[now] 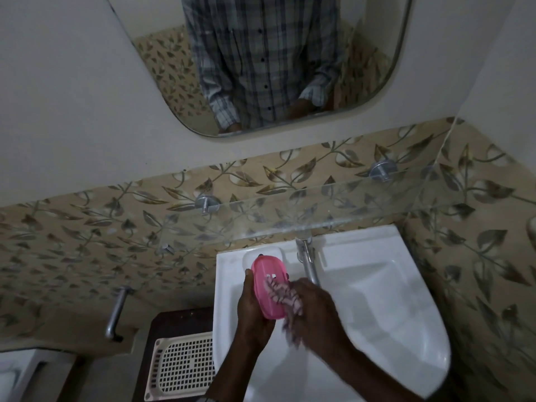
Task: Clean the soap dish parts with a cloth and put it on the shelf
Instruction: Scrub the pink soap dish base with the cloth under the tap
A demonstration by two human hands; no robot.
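Note:
A pink plastic soap dish part (265, 281) is held over the left side of the white sink (377, 285). My left hand (252, 311) grips it from the left and below. My right hand (316, 311) presses a striped pink-and-dark cloth (282, 295) against the dish's right side; the cloth is blurred and hangs down between my hands. A clear glass shelf (319, 210) runs along the tiled wall above the sink, on two metal brackets.
A metal tap (307, 261) stands at the sink's back, just right of the dish. A white perforated basket (182, 367) sits on a dark surface left of the sink. A metal bar (116, 311) sticks out from the wall. A mirror (261, 62) hangs above.

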